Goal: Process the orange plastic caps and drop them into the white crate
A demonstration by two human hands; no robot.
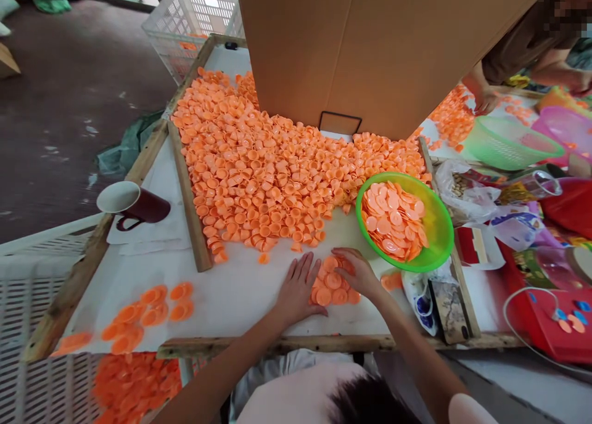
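Observation:
A small heap of flat orange plastic discs lies on the white tabletop between my two hands. My left hand rests flat at the heap's left side, fingers stretched out. On the other side, my right hand curves round the discs with its fingers apart, touching them. Just beyond it stands a green basin with many similar orange discs inside. A wide pile of orange cup-shaped plastic caps covers the table ahead. To the left, several orange pieces look blurred near the table's edge.
A large cardboard box rises behind the caps. A maroon mug sits left of a wooden strip. A phone lies at right. Below the left edge is a crate with orange pieces. Another person's hand works at far right.

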